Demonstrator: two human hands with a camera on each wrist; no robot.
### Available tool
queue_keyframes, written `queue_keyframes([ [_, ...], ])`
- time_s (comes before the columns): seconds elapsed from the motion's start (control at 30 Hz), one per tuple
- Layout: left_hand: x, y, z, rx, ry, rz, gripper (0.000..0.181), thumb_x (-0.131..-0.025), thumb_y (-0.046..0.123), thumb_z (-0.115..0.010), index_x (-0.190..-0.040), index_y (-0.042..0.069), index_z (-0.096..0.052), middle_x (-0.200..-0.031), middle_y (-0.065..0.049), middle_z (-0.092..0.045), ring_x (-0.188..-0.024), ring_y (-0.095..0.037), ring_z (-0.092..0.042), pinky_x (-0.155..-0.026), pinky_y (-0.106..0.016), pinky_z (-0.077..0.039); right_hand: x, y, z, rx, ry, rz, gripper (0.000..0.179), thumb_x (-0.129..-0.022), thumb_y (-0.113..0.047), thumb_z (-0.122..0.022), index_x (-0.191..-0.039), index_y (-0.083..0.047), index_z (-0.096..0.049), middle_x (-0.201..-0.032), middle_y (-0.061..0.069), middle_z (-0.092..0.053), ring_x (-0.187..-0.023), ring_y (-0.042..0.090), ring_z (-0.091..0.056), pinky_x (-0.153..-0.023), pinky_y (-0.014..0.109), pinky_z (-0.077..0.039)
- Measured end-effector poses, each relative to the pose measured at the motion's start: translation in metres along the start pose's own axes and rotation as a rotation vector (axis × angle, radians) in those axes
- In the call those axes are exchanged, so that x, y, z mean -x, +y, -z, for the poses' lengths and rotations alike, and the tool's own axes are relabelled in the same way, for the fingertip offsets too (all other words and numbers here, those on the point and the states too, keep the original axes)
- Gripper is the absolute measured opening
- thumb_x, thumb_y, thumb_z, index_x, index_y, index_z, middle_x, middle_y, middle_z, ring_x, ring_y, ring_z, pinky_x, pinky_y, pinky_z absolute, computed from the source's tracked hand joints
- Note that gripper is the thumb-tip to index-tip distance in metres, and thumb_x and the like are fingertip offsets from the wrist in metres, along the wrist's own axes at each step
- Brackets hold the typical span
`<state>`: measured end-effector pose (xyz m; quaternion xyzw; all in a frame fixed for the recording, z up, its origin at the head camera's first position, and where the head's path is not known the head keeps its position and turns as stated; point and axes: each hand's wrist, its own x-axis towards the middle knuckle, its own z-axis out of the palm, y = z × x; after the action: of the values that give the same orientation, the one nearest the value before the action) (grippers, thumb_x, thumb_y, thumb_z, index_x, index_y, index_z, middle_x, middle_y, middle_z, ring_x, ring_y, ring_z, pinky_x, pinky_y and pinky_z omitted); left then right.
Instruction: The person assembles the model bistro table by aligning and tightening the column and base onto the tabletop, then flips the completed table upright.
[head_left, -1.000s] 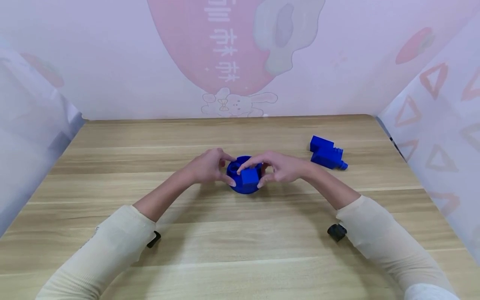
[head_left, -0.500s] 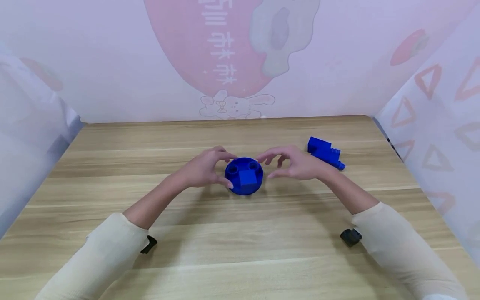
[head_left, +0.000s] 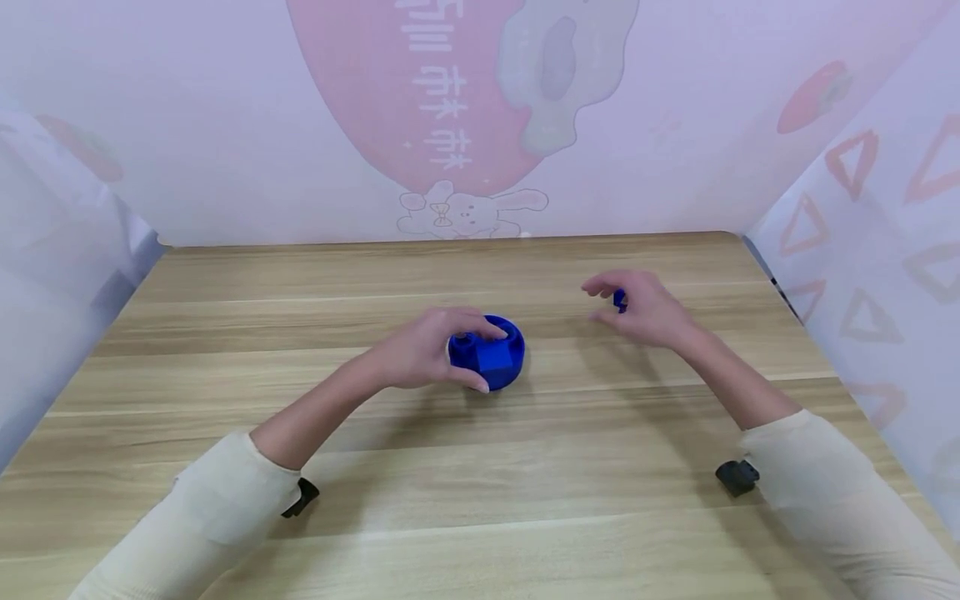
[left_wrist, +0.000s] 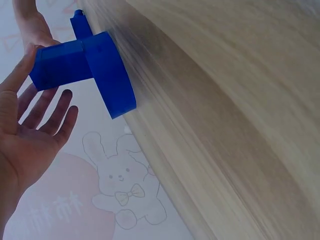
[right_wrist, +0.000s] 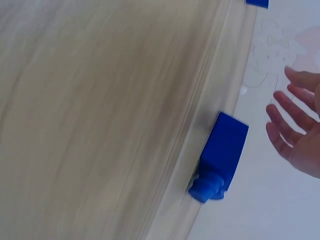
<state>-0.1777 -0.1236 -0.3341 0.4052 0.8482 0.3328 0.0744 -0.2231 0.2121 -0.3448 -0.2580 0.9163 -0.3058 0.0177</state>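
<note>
Near the table's middle stands a blue piece with a round base and an upright square block [head_left: 495,357]. My left hand [head_left: 429,348] pinches its block between thumb and fingers. In the left wrist view the block [left_wrist: 62,65] rises from the round base [left_wrist: 112,75], which rests on the table. My right hand [head_left: 648,312] hovers with spread fingers above a second blue piece [head_left: 620,300], mostly hidden behind it in the head view. The right wrist view shows this angular piece [right_wrist: 222,150] with a knobbed end lying on the table, apart from the fingers.
The wood-grain table [head_left: 480,483] meets a printed backdrop [head_left: 300,125] along its back edge. Pale printed sheeting [head_left: 877,267] stands at the right, with more on the left. Black wrist cameras [head_left: 737,477] hang at both sleeves.
My right hand has left the round-based piece and moved right to the angular piece. My left hand has shifted inward from the rim onto the block.
</note>
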Motion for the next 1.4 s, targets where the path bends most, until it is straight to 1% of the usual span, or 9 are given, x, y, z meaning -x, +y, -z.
queue_keyframes([
  [0.13,-0.001,0.0,-0.001,0.01,0.009,-0.023,0.049,-0.082,0.016,-0.09,-0.126,0.003,-0.072,-0.127,-0.016,-0.069,-0.119,-0.035,-0.064,-0.099,-0.053,-0.055,0.006,0.005,0.009,0.066,0.021,-0.083,0.036,-0.093,-0.006,-0.075,-0.125,0.008,-0.066,-0.122,0.028,-0.069,-0.117,0.044,-0.063,-0.103,0.057,-0.048],
  [0.33,0.0,0.001,0.001,0.012,-0.007,-0.015,0.045,-0.085,0.011,-0.087,-0.126,0.001,-0.072,-0.127,-0.018,-0.069,-0.12,-0.036,-0.064,-0.099,-0.053,-0.055,0.012,0.012,0.018,0.174,-0.018,-0.196,0.038,-0.091,-0.01,-0.077,-0.123,0.008,-0.067,-0.119,0.029,-0.068,-0.115,0.044,-0.063,-0.099,0.06,-0.049],
  [0.57,0.004,0.0,0.008,0.019,-0.04,-0.013,0.04,-0.085,-0.001,-0.081,-0.124,0.0,-0.07,-0.126,-0.017,-0.068,-0.117,-0.034,-0.063,-0.099,-0.05,-0.055,0.016,0.019,0.019,0.295,-0.05,-0.222,0.043,-0.087,-0.013,-0.082,-0.122,0.007,-0.068,-0.115,0.028,-0.068,-0.11,0.043,-0.065,-0.092,0.061,-0.052],
  [0.8,0.011,-0.005,0.019,0.008,-0.056,-0.03,0.039,-0.085,-0.01,-0.073,-0.123,0.001,-0.071,-0.124,-0.016,-0.066,-0.117,-0.033,-0.061,-0.1,-0.054,-0.052,0.019,0.018,0.02,0.366,-0.063,-0.225,0.045,-0.087,-0.013,-0.082,-0.124,0.007,-0.067,-0.118,0.028,-0.065,-0.11,0.044,-0.064,-0.092,0.061,-0.053],
  [0.93,0.016,-0.005,0.022,0.006,-0.041,0.027,0.041,-0.086,-0.004,-0.079,-0.125,0.001,-0.07,-0.124,-0.016,-0.064,-0.118,-0.033,-0.06,-0.1,-0.055,-0.052,0.018,0.018,0.019,0.408,-0.055,-0.227,0.046,-0.087,-0.014,-0.083,-0.125,0.006,-0.067,-0.118,0.027,-0.065,-0.108,0.044,-0.065,-0.091,0.06,-0.054],
  [1.07,0.017,-0.004,0.016,-0.017,0.045,0.108,0.055,-0.081,0.016,-0.091,-0.127,-0.003,-0.067,-0.116,-0.013,-0.068,-0.11,-0.03,-0.062,-0.097,-0.053,-0.053,0.017,0.019,0.016,0.441,-0.045,-0.239,0.047,-0.086,-0.014,-0.084,-0.125,0.005,-0.067,-0.118,0.027,-0.065,-0.108,0.044,-0.064,-0.09,0.06,-0.054],
  [1.13,0.017,-0.004,0.012,-0.022,0.092,0.143,0.057,-0.079,0.021,-0.093,-0.123,-0.005,-0.067,-0.11,-0.011,-0.069,-0.105,-0.029,-0.063,-0.095,-0.052,-0.053,0.017,0.02,0.015,0.448,-0.048,-0.251,0.047,-0.086,-0.015,-0.084,-0.126,0.004,-0.067,-0.119,0.027,-0.065,-0.108,0.045,-0.064,-0.09,0.06,-0.054],
  [1.27,0.016,-0.003,0.008,-0.007,0.135,0.198,0.048,-0.078,0.021,-0.093,-0.112,-0.002,-0.069,-0.101,-0.009,-0.071,-0.099,-0.027,-0.064,-0.092,-0.052,-0.054,0.017,0.021,0.014,0.442,-0.061,-0.271,0.048,-0.087,-0.015,-0.084,-0.127,0.004,-0.066,-0.121,0.028,-0.063,-0.109,0.045,-0.064,-0.091,0.06,-0.053],
  [1.4,0.016,-0.003,0.008,-0.007,0.135,0.219,0.045,-0.08,0.017,-0.09,-0.114,-0.004,-0.07,-0.103,-0.011,-0.073,-0.1,-0.028,-0.066,-0.093,-0.054,-0.053,0.016,0.022,0.014,0.423,-0.075,-0.265,0.049,-0.087,-0.013,-0.083,-0.128,0.005,-0.065,-0.121,0.03,-0.064,-0.111,0.046,-0.063,-0.093,0.06,-0.052],
])
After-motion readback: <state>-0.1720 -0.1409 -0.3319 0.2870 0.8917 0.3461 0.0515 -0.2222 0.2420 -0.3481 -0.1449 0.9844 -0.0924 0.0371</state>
